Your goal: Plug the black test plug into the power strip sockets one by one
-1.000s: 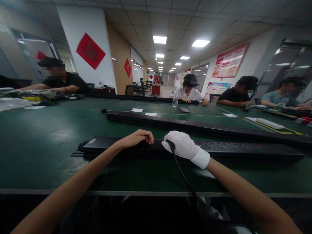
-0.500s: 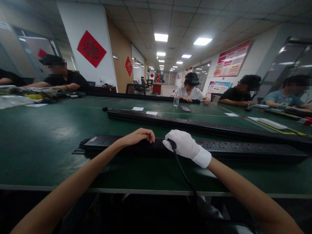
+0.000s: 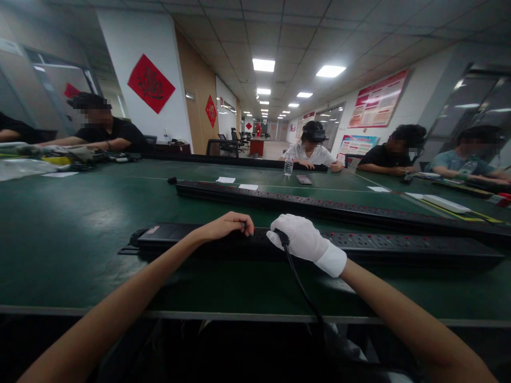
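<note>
Nearest to the wearer was the front edge of the green table (image 3: 99,213), and over this edge a black cable (image 3: 295,274) hung down toward the lap. The cable came up to a black plug (image 3: 281,237), which the right hand (image 3: 297,234), in a white glove, grasped with bent fingers above the middle part of the near power strip (image 3: 371,243). Whether the prongs were inside a socket I cannot tell, because the glove hid that place. The left hand (image 3: 235,223), which was bare, lay with curled fingers on the same strip, just beside the glove but apart from it; whether it pinched something small, I cannot tell.

Compared with half a second earlier, almost nothing was different: both hands kept their places, the plug was held in the same way, and the whole view shifted only slightly. From this I judge that the work was in a pause, or in a steady hold, at this same spot of the strip.

Behind, the far power strip (image 3: 319,206) lay untouched by the wearer, with its row of red marks. Beyond it were two white paper slips (image 3: 248,187) and a clear water bottle (image 3: 288,166). Across the table sat a person in a white shirt (image 3: 319,154).
</note>
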A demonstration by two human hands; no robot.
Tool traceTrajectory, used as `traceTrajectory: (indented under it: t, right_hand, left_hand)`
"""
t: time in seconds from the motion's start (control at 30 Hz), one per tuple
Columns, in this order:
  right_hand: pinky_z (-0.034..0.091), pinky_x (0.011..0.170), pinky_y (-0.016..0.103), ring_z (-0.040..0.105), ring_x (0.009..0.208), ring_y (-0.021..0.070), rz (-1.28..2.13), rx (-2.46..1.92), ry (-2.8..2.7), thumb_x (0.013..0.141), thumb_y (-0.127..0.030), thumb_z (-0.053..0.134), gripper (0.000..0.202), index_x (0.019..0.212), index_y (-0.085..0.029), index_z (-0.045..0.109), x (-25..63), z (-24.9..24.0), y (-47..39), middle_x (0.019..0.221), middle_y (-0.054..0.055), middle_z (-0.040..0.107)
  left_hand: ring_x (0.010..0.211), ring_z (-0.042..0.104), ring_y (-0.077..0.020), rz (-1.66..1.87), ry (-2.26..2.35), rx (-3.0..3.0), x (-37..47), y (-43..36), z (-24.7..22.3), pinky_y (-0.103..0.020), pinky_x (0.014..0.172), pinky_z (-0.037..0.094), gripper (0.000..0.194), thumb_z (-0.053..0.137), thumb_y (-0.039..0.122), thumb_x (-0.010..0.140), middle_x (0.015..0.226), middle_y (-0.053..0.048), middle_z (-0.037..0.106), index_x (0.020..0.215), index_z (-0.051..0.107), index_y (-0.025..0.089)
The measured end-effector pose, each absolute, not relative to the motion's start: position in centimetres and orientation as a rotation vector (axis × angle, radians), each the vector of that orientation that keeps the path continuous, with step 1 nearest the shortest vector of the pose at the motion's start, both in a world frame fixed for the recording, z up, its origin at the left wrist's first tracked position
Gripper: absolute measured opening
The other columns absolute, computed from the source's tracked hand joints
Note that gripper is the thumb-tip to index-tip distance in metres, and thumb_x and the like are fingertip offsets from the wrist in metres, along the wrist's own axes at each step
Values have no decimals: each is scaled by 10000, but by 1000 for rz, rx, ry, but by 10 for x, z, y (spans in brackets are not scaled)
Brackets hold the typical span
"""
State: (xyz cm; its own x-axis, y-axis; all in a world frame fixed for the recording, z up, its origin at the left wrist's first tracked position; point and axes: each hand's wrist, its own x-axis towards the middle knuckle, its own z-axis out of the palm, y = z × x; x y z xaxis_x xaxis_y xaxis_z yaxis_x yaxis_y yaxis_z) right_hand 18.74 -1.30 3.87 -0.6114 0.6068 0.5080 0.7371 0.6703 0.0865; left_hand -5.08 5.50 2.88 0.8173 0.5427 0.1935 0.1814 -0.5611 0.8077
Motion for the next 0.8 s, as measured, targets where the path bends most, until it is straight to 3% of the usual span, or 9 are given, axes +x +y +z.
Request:
traceTrajectory:
  t: [0.8]
  right_hand:
    - [369, 680, 248, 530, 739, 141, -406, -1025, -2424, 868, -356, 441, 229, 857, -177, 584, 187, 39, -14, 783, 44, 585]
  left_hand:
    - [772, 514, -128, 536, 538, 2143, -50, 54, 30, -262, 738, 397, 209, 393, 107, 774, 813, -35, 595, 823, 596, 119]
